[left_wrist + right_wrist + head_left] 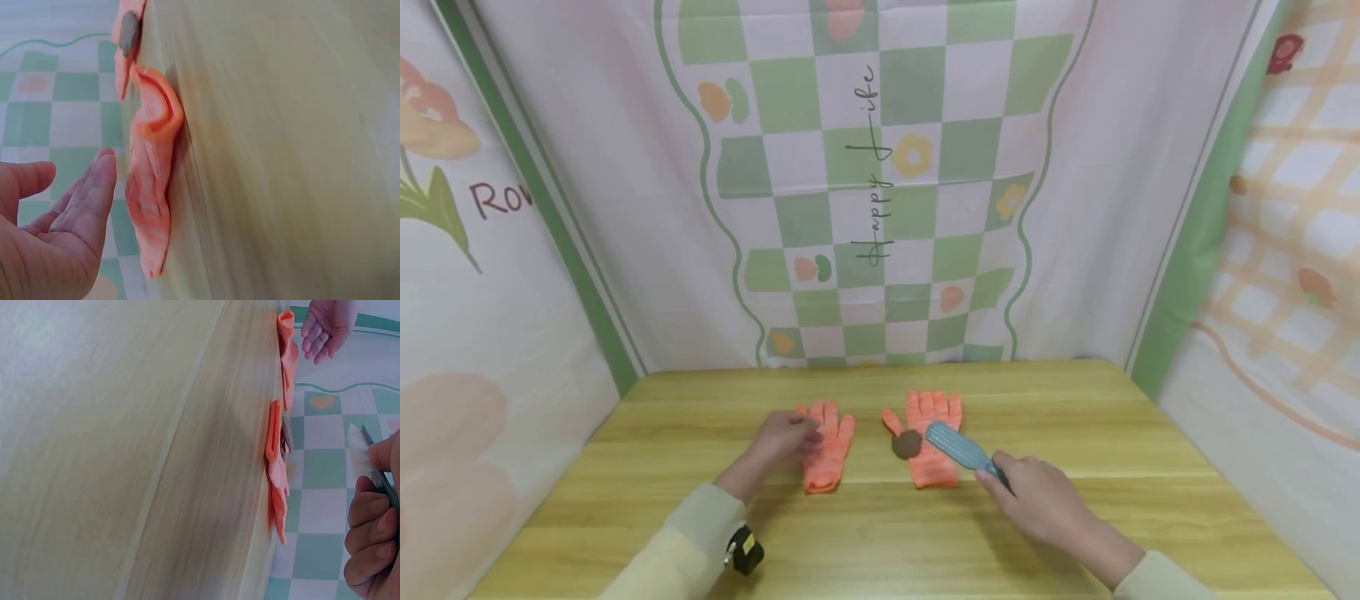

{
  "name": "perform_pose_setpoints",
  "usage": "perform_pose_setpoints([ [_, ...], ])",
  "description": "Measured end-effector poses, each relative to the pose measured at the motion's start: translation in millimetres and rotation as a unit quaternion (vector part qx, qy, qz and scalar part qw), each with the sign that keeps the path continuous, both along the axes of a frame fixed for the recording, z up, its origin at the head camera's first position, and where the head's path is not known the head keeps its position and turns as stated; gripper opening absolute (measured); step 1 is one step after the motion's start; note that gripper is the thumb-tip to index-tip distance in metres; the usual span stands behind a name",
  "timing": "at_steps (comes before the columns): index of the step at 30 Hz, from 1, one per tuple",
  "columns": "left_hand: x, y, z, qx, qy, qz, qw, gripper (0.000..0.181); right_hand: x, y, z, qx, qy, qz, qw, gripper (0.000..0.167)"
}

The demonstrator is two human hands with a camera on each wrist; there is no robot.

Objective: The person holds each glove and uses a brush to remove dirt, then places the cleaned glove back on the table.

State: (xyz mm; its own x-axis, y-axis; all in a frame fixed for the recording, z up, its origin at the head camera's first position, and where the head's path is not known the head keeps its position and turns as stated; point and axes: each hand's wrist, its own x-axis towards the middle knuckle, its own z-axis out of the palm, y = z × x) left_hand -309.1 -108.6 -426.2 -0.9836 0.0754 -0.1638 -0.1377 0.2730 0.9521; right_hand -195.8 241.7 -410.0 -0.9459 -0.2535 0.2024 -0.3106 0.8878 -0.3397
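Note:
Two orange knitted gloves lie on the table, fingers pointing away from me. My left hand (pixel 788 435) hovers over the left glove (pixel 829 454), its fingers loosely extended and holding nothing; in the left wrist view a gap shows between hand and glove. On the right glove (pixel 936 471), near the base of its thumb, sits a round brown patch or flat piece (pixel 906 444); its kind is unclear. My right hand (pixel 1037 500) grips the handle of a blue brush (pixel 958 446) above this glove. Pale bristles (pixel 359 447) face down from the brush in the right wrist view.
The gloves rest on a wood-grain table (pixel 865 542). Printed cloth hangs behind it, with a green checked pattern (pixel 850 200), and on both sides. A small black object with a yellow patch (pixel 746 550) shows beside my left sleeve.

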Motion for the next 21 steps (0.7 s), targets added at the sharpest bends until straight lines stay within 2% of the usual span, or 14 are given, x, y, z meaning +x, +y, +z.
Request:
perform_pose_setpoints([
  [5, -3.8, 17.1, -3.6, 0.01, 0.027, -0.012, 0.9995, 0.022, -0.6, 1, -0.6, -0.001, -0.002, 0.001, 1.0, 0.033],
  [9, -5.5, 31.0, -5.5, 0.038, 0.043, -0.021, 0.9982, 0.02, -0.4, 0, -0.1, -0.002, -0.002, 0.001, 1.0, 0.033],
  [13, -8.3, 43.1, -7.6, 0.057, 0.026, -0.033, 0.9975, 0.022, -0.6, 0, -0.4, -0.005, -0.002, 0.003, 1.0, 0.033],
  [17, -13.0, 54.7, -11.1, 0.051, 0.019, -0.066, 0.9964, 0.029, -1.6, 1, -1.4, -0.005, -0.004, 0.002, 1.0, 0.031],
  [21, -12.5, 66.5, -10.8, 0.043, 0.013, -0.091, 0.9948, 0.033, -2.6, 2, -1.7, -0.002, -0.006, -0.003, 1.0, 0.03],
])
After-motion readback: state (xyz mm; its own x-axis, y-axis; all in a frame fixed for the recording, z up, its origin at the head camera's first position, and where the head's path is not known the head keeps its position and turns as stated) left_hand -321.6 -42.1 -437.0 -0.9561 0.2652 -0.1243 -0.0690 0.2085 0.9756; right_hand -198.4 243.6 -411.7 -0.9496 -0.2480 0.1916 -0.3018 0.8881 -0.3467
